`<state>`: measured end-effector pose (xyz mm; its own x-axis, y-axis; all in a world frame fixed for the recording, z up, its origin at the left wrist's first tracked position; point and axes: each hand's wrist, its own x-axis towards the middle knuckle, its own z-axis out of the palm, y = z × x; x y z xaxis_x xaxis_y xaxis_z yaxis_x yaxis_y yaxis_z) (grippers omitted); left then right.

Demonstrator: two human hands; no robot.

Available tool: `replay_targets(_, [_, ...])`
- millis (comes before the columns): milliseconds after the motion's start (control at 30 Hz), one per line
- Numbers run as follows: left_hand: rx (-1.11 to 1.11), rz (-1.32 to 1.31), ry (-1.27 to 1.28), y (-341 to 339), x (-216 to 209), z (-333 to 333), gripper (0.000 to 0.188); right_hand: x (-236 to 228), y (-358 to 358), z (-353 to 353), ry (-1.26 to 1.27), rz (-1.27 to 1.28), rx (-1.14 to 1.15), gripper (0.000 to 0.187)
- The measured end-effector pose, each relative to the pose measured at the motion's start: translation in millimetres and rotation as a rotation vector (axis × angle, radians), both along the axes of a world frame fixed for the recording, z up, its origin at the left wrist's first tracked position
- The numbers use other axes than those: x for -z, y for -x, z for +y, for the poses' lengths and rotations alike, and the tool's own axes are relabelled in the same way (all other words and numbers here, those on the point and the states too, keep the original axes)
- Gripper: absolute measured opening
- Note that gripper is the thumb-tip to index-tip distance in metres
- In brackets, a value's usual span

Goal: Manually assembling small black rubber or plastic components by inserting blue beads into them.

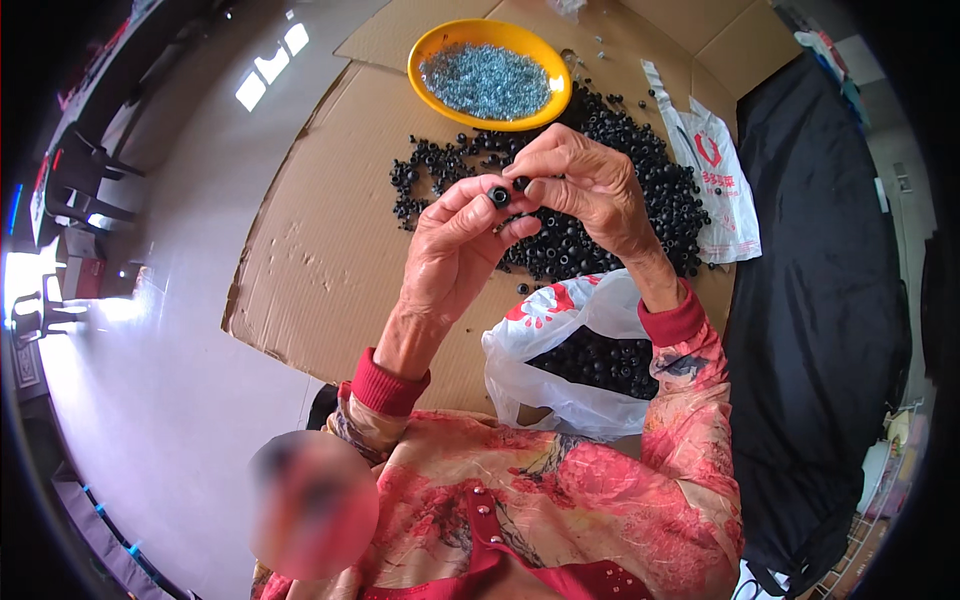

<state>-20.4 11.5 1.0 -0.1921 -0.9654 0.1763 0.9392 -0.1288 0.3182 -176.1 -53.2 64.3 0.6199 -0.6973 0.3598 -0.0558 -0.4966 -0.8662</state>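
Note:
My left hand (455,245) pinches a small black ring-shaped part (499,196) between thumb and fingers. My right hand (590,185) holds another small black piece (521,183) at its fingertips, right against the part in the left hand. Both hands hover above a large pile of the same black parts (640,160) spread on flattened cardboard (320,250). Beyond the pile stands a yellow bowl (430,50) full of small silvery screws (488,80).
An open white plastic bag (545,390) with red print, holding more black parts, lies close to my body. A second white bag (715,180) lies at the right of the pile. Black cloth (820,300) covers the right side. Shiny floor lies at the left.

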Motion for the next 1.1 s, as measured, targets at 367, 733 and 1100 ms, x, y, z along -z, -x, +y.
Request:
replay_targets(367, [-0.026, -0.068, -0.009, 4, -12, 3, 0.021, -22, -1, 9, 0.491, 0.109, 0.102, 0.015])
replay_targets(733, [-0.039, 0.001, -0.106, 7, -17, -1, 0.020, -17, -4, 5, 0.174, -0.073, 0.080, 0.013])
replay_targets(1100, [-0.055, -0.017, -0.050, 9, -24, 1, 0.020, -26, -6, 11, 0.195, -0.062, 0.095, 0.013])
